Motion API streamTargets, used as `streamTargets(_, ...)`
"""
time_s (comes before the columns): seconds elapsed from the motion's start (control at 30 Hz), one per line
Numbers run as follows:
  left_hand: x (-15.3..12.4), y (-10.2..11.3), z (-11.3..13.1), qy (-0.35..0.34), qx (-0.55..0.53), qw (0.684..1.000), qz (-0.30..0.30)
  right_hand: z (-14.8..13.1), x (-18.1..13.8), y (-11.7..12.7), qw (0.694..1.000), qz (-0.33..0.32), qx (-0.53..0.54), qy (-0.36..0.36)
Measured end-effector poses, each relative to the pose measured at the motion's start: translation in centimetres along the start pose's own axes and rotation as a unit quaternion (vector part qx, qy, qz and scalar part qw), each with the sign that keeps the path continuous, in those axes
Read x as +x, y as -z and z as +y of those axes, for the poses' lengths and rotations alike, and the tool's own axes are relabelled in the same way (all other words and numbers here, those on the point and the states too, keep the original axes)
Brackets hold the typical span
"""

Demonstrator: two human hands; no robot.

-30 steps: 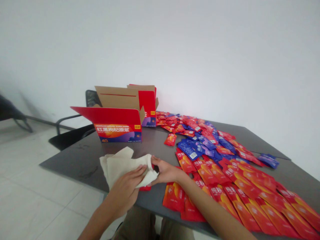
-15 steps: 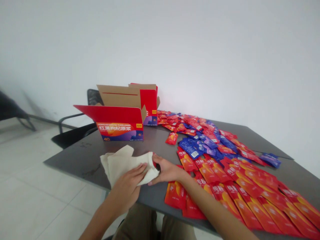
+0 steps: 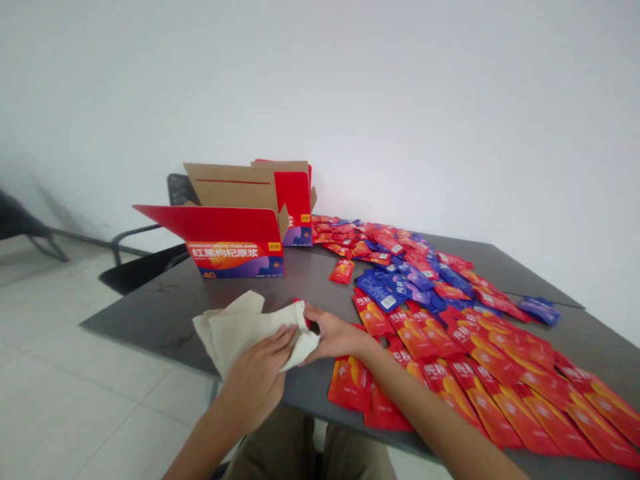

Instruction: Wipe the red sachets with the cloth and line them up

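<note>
A cream cloth point(image 3: 240, 330), folded and creased, is held just above the near left part of the table. My left hand point(image 3: 261, 370) is closed on the cloth, its fingers lying across the front. At the cloth's right end my right hand point(image 3: 327, 333) grips a red packet point(image 3: 307, 323), of which only small red bits show between the cloth and the fingers. Overlapping red-orange pouches point(image 3: 465, 393) lie flat beside and under my right forearm. Behind them is a heap of small red and blue pouches point(image 3: 400, 287).
Two open cardboard boxes, a red and blue one point(image 3: 235, 257) and another behind it point(image 3: 295, 200), stand at the back left of the dark table point(image 3: 150, 313). One small red pouch point(image 3: 342, 271) lies apart. A black chair point(image 3: 140, 267) is beyond the left edge.
The view has shifted slightly, so boxes and pouches sit a little further left and up. Both hands keep their hold; the cloth's left part spreads slightly further left.
</note>
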State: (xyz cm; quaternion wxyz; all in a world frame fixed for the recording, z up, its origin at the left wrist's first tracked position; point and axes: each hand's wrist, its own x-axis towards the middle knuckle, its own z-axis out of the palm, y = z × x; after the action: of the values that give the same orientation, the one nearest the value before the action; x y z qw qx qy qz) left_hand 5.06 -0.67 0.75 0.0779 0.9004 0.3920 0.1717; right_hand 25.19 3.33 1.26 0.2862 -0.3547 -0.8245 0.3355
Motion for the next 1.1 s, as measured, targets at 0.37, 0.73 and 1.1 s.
streamTargets(0.37, 0.4, 0.1, 0.2, 0.019, 0.002, 1.000, -0.022, 0.2, 0.0, 0.0, 1.000, 0.004, -0.004, -0.007)
streamTargets(0.73, 0.5, 0.9, 0.8, 0.028, 0.011, 0.999, -0.039, 0.2, 0.1, -0.2, 1.000, 0.012, 0.011, -0.010)
streamTargets(1.1, 1.7, 0.9, 0.6, 0.039, 0.004, 0.999, -0.023, -0.1, -0.1, -0.2, 0.999, 0.008, 0.047, -0.017)
